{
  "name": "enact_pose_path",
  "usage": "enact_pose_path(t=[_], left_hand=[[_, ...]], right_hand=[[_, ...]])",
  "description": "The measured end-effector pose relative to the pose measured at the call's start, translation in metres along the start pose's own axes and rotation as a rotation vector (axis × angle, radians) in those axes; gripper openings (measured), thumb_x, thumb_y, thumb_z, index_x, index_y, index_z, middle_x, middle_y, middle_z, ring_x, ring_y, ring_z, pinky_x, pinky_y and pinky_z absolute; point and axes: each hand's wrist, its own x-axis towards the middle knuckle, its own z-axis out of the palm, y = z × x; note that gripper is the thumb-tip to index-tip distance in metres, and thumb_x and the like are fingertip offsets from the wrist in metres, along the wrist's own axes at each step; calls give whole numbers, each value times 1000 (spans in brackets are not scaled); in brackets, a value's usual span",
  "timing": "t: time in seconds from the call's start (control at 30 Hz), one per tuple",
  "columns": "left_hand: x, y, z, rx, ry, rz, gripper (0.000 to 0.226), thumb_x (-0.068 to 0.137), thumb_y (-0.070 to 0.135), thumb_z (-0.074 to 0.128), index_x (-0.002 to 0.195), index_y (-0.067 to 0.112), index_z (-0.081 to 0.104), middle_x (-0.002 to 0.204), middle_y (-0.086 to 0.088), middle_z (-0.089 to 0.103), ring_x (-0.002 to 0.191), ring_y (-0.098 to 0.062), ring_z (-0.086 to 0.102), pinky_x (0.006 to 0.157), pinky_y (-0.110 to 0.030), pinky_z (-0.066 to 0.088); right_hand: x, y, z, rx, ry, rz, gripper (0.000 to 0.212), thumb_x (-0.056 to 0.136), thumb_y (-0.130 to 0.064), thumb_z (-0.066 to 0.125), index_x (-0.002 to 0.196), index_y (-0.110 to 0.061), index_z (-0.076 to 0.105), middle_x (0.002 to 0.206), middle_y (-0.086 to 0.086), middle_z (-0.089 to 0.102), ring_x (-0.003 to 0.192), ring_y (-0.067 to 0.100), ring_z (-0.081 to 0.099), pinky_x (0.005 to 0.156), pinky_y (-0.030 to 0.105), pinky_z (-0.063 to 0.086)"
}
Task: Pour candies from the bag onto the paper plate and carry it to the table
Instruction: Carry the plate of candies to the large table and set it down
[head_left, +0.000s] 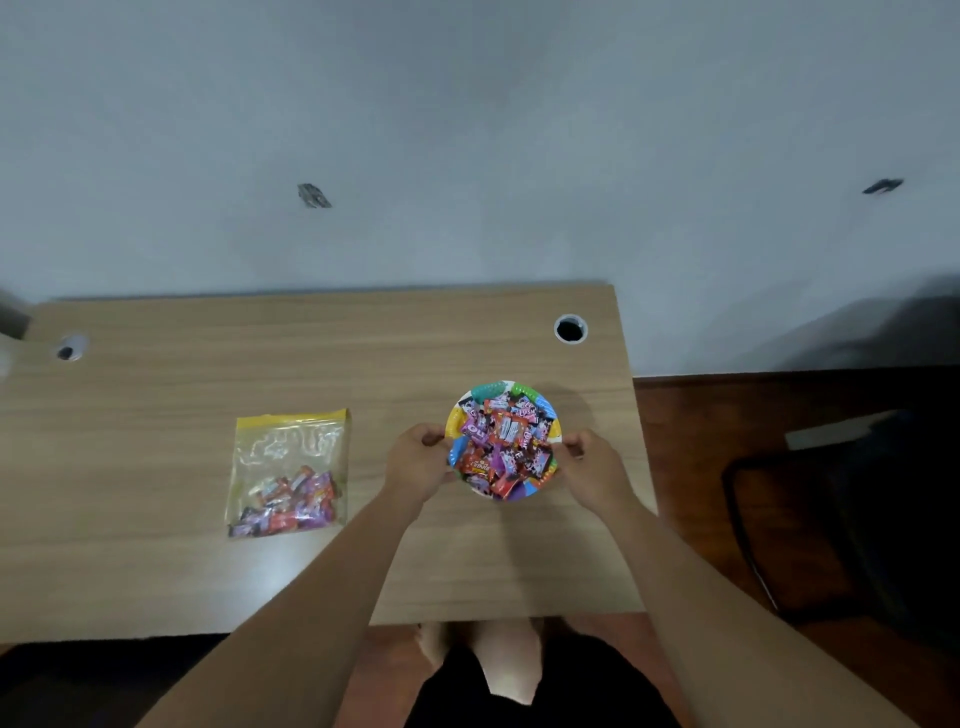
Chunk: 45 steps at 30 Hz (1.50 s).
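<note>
A small paper plate (525, 391) with a many-coloured rim is heaped with wrapped candies (506, 441) over the right part of the wooden table (363, 364). My left hand (415, 462) grips the plate's left rim and my right hand (589, 462) grips its right rim. I cannot tell whether the plate rests on the table or is just above it. A clear zip bag (288, 467) with a yellow seal lies flat to the left of the plate, with some candies left in its bottom half.
The table has two round cable holes, one at the back right (570, 329) and one at the far left (70, 348). A pale wall rises behind it. A dark chair (841, 519) stands on the wooden floor to the right. My legs show below the table's front edge.
</note>
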Motion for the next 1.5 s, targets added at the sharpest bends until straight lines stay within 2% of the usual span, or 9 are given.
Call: enact_pose_path(t=[0.13,0.27,0.4,0.47,0.6,0.77,0.9,1.2,1.5], left_hand=[[-15,8,-18,18,-99,55,22,102,3,65,121,-4,70,124,-28,74,96,-31,72,94,-60,65],[-31,13,-32,37,-178,98,10,101,0,65,100,7,72,112,-28,74,82,-26,72,80,-48,68],[-41,17,-34,106,-265,133,14,101,-1,64,113,-2,72,123,-32,75,91,-31,71,88,-53,67],[-48,18,-29,146,-307,149,24,101,-1,64,124,-7,68,126,-32,74,92,-31,70,79,-46,67],[-67,20,-13,191,-384,184,23,101,-1,63,123,-8,68,112,-27,74,89,-29,70,79,-44,67],[-99,15,18,219,-477,237,10,99,1,68,95,10,71,99,-16,76,79,-24,72,78,-44,67],[-132,7,45,230,-525,269,11,98,2,71,92,12,70,95,-13,76,75,-21,73,70,-38,67],[-238,-40,120,278,-632,314,10,100,3,68,99,12,71,99,-10,77,70,-16,76,64,-32,66],[-355,-110,194,360,-691,338,10,103,11,69,113,12,70,109,-14,82,88,-19,83,63,-29,68]], right_hand=[[-35,-8,-4,52,54,-11,20,98,-31,69,102,-13,74,88,-9,71,90,18,69,69,27,47],[-69,-11,-4,105,116,1,20,96,-33,70,97,-13,74,90,-4,75,86,18,75,75,35,61],[-102,-5,-8,154,188,24,21,97,-33,69,96,-13,72,96,4,79,79,18,80,60,20,58],[-117,1,-14,130,209,38,20,98,-33,68,97,-13,71,96,4,80,82,21,80,73,33,62],[-145,12,-34,115,256,64,16,97,-31,67,99,-16,73,98,2,81,88,22,79,82,35,61],[-181,38,-65,123,335,94,12,98,-32,66,95,-21,68,90,-1,80,69,5,75,50,7,44],[-214,64,-89,129,377,138,19,99,-37,66,95,-19,68,81,-4,79,68,5,76,62,24,54],[-306,155,-157,145,477,155,23,101,-42,65,100,-20,70,87,-4,78,80,13,75,61,26,49],[-407,265,-212,205,543,189,23,102,-44,64,98,-22,67,82,-2,80,73,11,79,70,38,67]])
